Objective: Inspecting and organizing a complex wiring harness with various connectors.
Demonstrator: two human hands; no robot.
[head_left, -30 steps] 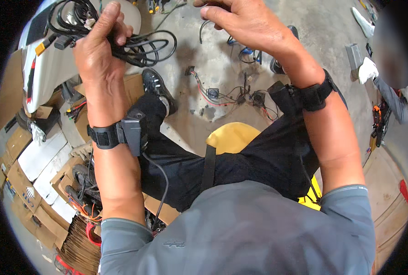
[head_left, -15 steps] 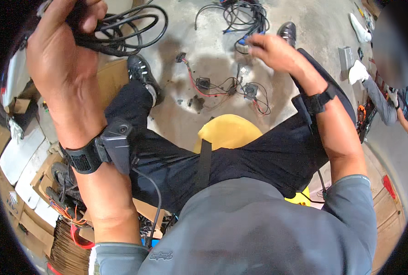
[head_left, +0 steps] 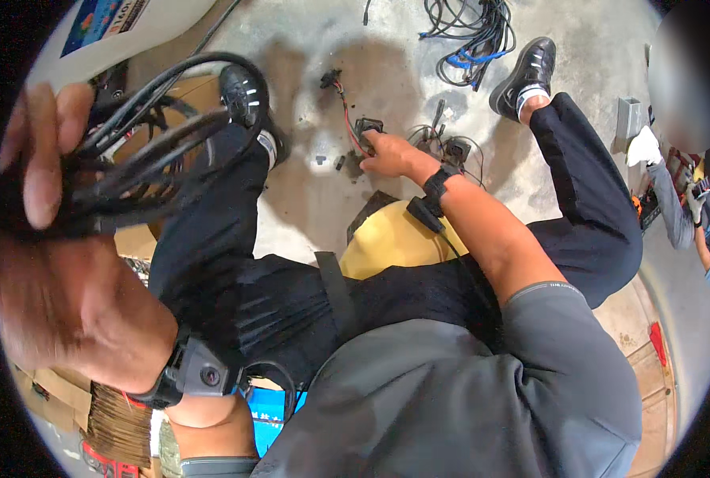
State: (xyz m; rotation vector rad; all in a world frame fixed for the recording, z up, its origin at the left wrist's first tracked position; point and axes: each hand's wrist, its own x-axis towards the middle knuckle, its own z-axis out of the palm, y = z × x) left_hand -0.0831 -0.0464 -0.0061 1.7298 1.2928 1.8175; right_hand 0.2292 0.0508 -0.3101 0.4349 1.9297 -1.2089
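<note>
A looped bundle of black cable (head_left: 144,187) hangs from my left hand (head_left: 68,279), raised at the far left. Its fingers curl around the loops, and motion smears them. My right hand (head_left: 395,154) reaches down to the floor between my legs. The fingers are apart, with the tips at the lower edge of a small black square fan-like part (head_left: 368,126). Red wire (head_left: 347,118) runs from beside this part up to a black connector (head_left: 331,79). A similar black square part (head_left: 456,149) with thin wires lies to the right of my hand.
Another heap of black and blue cables (head_left: 482,40) lies on the floor ahead, near my right shoe (head_left: 524,78). I sit on a yellow seat (head_left: 395,239). Cardboard (head_left: 192,99) lies by my left shoe. At the far right another person's gloved hand (head_left: 644,147) shows.
My left hand has come down and toward me with the cable bundle. My right hand has moved left and nearer, from beside the cable heap to the small black part.
</note>
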